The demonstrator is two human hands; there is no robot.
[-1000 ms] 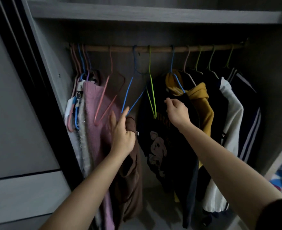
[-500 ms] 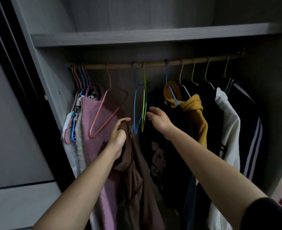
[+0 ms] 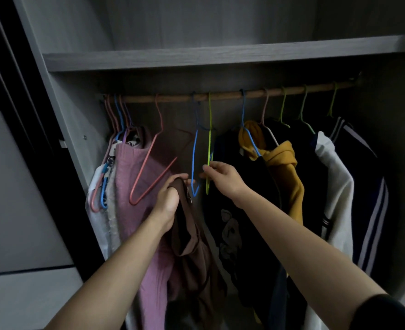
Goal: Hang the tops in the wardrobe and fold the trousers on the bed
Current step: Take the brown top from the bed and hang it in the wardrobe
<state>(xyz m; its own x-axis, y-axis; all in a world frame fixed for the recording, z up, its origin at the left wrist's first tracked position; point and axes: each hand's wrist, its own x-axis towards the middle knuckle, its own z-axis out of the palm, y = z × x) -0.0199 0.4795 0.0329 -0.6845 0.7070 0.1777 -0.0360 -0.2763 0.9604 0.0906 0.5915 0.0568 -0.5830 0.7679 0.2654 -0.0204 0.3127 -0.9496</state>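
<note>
right hand (image 3: 223, 179) now tight on green hanger (image 3: 209, 144); left hand (image 3: 168, 202) tight around brown top (image 3: 192, 246)

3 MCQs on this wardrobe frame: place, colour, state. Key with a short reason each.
1. Where does the yellow hoodie hang relative to the pink sweater? A) to its right B) to its left C) beneath it
2. Which colour hanger does the right hand pinch? A) pink B) white C) green
3. The brown garment is: A) on a hanger B) gripped in the left hand, unhung C) folded flat
Key: 1 A, the sweater hangs leftmost of the two. 2 C, fingers close on the green hanger. 3 B, it dangles from the fist.
</note>
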